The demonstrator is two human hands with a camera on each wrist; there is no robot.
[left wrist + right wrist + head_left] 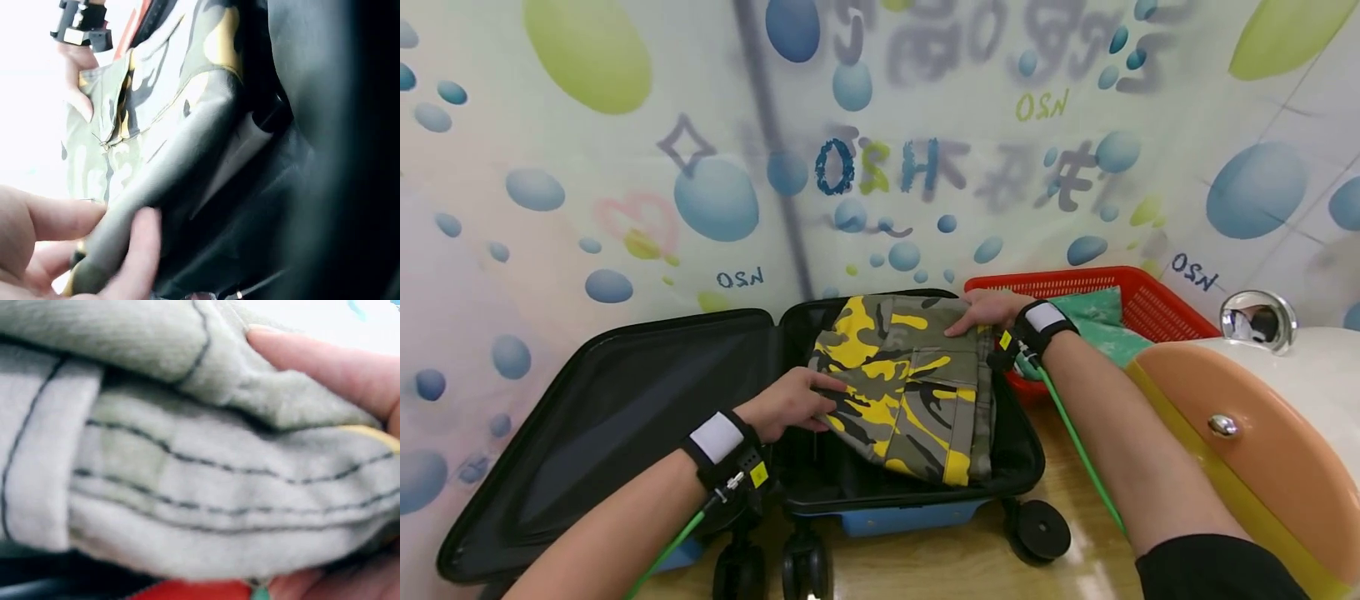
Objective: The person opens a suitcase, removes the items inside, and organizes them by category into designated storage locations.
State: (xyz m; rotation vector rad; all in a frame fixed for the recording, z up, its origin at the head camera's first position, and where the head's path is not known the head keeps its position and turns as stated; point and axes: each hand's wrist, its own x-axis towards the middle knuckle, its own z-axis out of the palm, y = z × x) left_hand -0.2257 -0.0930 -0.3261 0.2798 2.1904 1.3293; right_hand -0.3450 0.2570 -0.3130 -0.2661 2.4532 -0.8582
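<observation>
Folded grey, black and yellow camouflage trousers (pixel 898 387) lie in the right half of an open black-lined suitcase (pixel 917 502). My left hand (pixel 793 402) pinches their left edge, with the thumb above and fingers below the folded cloth (pixel 181 140) in the left wrist view. At the far right corner, my right hand (pixel 992 310) grips the cloth. The right wrist view shows a stitched waistband (pixel 237 487) with a belt loop (pixel 44 456), between the thumb and fingers. The fingers under the cloth are mostly hidden.
The suitcase's other half (pixel 647 408) lies open on the left. A red basket (pixel 1165 304) holding green cloth (pixel 1097 321) stands behind on the right. A peach and white basin (pixel 1247 450) is at the right edge. A patterned curtain (pixel 880 167) hangs behind.
</observation>
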